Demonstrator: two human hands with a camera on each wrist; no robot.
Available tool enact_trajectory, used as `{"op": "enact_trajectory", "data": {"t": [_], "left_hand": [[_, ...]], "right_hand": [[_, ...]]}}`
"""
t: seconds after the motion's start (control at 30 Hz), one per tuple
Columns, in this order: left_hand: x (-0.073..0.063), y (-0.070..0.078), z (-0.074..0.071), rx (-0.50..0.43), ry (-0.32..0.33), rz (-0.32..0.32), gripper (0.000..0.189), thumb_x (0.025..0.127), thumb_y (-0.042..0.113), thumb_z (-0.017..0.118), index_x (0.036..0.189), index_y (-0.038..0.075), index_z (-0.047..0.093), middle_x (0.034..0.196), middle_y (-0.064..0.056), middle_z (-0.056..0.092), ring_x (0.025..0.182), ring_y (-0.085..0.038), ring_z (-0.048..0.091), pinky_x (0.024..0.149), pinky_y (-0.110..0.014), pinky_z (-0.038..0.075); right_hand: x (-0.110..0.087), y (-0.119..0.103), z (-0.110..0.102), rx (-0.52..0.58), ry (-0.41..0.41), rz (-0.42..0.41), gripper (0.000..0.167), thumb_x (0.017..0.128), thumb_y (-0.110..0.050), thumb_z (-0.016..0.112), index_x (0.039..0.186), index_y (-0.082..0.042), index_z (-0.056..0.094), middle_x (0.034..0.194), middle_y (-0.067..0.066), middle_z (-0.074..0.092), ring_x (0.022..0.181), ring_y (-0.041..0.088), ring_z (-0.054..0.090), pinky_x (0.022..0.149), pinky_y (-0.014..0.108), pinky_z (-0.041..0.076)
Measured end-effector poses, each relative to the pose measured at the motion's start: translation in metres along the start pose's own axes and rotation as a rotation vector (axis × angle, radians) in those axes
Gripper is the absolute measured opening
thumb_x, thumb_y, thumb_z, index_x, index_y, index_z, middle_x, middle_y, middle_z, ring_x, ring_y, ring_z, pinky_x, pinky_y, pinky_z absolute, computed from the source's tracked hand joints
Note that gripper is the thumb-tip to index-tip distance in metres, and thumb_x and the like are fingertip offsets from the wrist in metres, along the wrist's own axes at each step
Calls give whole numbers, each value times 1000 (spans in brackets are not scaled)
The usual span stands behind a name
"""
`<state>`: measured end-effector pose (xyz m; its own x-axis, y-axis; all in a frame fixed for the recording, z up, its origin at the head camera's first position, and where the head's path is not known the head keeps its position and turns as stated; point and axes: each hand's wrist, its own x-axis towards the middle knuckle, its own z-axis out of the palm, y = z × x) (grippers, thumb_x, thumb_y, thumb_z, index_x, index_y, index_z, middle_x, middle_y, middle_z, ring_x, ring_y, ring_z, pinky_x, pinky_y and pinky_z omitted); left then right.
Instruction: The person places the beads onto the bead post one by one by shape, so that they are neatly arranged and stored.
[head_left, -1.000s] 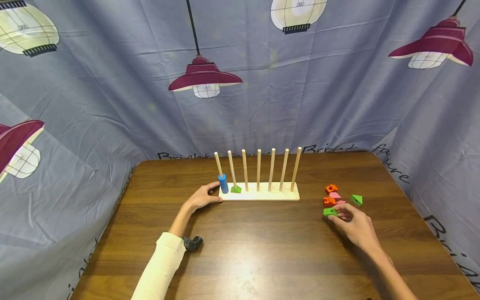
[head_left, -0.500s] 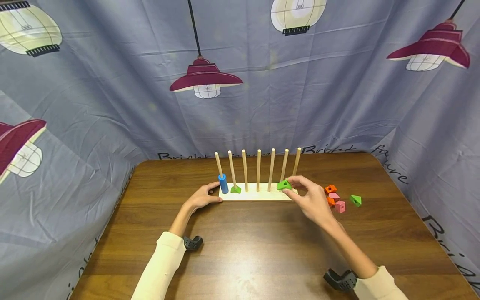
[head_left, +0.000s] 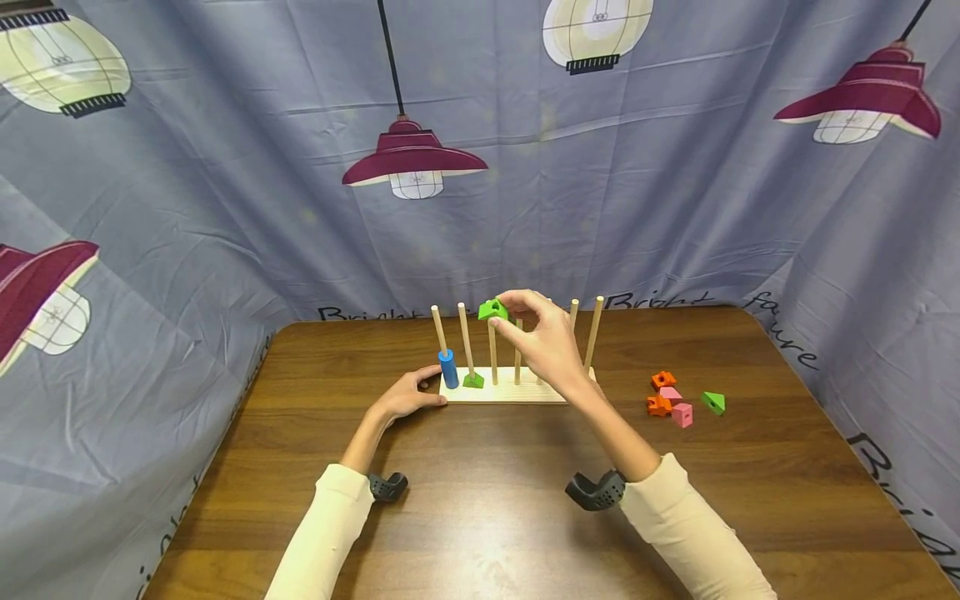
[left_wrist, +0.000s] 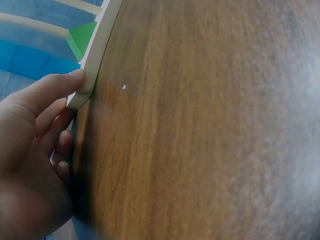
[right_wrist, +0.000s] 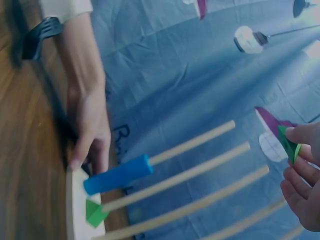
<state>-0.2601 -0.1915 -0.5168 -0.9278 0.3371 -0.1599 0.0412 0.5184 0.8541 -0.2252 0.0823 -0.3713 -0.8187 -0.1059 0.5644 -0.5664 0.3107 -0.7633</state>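
A pale wooden peg board (head_left: 504, 394) with a row of upright pegs stands on the table. My left hand (head_left: 405, 396) holds its left end, thumb at the front edge (left_wrist: 87, 80) and other fingers round the end. Blue cylinders (right_wrist: 120, 175) are stacked on the leftmost peg. A green triangular block (head_left: 473, 381) sits at the foot of the second peg. My right hand (head_left: 543, 337) pinches another green triangular block (head_left: 492, 310) between thumb and fingers, up at the top of the third peg in the head view. The right forearm and hand hide parts of the right-hand pegs.
To the board's right lie orange blocks (head_left: 659, 406), pink blocks (head_left: 682, 415) and one more green triangular block (head_left: 715, 402). A grey-blue curtain (head_left: 600, 217) printed with lamps hangs behind the table (head_left: 480, 500).
My right hand has picked up the green block from the pile and carried it left and up to the pegs. The left hand has stayed at the board's left end.
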Motion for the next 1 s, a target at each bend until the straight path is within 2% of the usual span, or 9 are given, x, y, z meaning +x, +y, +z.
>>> {"op": "enact_trajectory", "data": {"t": [0.07, 0.17, 0.3, 0.33, 0.47, 0.63, 0.8, 0.93, 1.0], "left_hand": [[0, 0, 0, -8, 1, -3, 71, 86, 14, 76, 148, 1, 46, 149, -23, 43, 126, -40, 42, 105, -53, 34], [1, 1, 0, -10, -1, -1, 71, 86, 14, 76, 149, 1, 45, 149, -23, 43, 127, -41, 41, 106, -54, 33], [1, 2, 0, -3, -1, -1, 71, 86, 15, 76, 149, 1, 45, 149, -23, 43, 127, -41, 41, 106, -54, 33], [1, 2, -1, -1, 1, -1, 71, 86, 14, 76, 149, 1, 45, 149, -23, 43, 127, -41, 41, 106, -54, 33], [0, 2, 0, -3, 0, -4, 70, 86, 13, 76, 149, 2, 46, 150, -22, 42, 128, -40, 41, 107, -53, 33], [0, 2, 1, -3, -12, -3, 70, 87, 13, 75, 149, 1, 44, 151, -23, 41, 129, -41, 40, 108, -53, 32], [0, 2, 0, -10, -9, 1, 71, 87, 13, 75, 149, 1, 44, 152, -22, 40, 129, -41, 40, 108, -53, 32], [0, 1, 0, -13, -8, -1, 71, 87, 13, 75, 150, 2, 44, 152, -21, 41, 129, -40, 40, 108, -53, 32], [0, 0, 0, -10, -7, 6, 70, 87, 13, 74, 149, 1, 44, 151, -22, 41, 128, -41, 40, 107, -53, 32]], "right_hand": [[7, -3, 8, 10, 0, 6, 26, 86, -11, 80, 110, -5, 72, 104, 7, 72, 101, 29, 66, 87, 44, 51], [16, -5, 19, 16, 3, 11, 28, 88, -13, 78, 113, -4, 70, 113, 10, 72, 111, 30, 65, 100, 45, 44], [23, -3, 31, 22, -4, 17, 29, 90, -11, 76, 116, -3, 68, 119, 12, 70, 118, 30, 61, 105, 47, 40], [24, -2, 34, 24, -9, 21, 29, 90, -11, 76, 117, -2, 68, 119, 12, 69, 117, 30, 62, 99, 46, 46], [25, 2, 44, 16, -28, 49, 29, 91, -10, 75, 117, -2, 67, 115, 12, 71, 104, 25, 66, 87, 42, 50], [24, 10, 51, 3, -52, 93, 28, 91, -11, 75, 117, -2, 67, 106, 10, 70, 75, 23, 52, 64, 31, 39], [19, 20, 58, 17, -58, 135, 30, 90, -12, 76, 117, -4, 67, 103, 9, 66, 67, 22, 43, 61, 29, 36], [13, 30, 64, 75, -16, 166, 32, 88, -14, 78, 116, -5, 66, 112, 9, 68, 85, 20, 56, 77, 33, 44], [9, 34, 67, 115, -6, 197, 33, 87, -16, 79, 116, -6, 66, 116, 9, 67, 102, 21, 59, 88, 39, 46]]}}
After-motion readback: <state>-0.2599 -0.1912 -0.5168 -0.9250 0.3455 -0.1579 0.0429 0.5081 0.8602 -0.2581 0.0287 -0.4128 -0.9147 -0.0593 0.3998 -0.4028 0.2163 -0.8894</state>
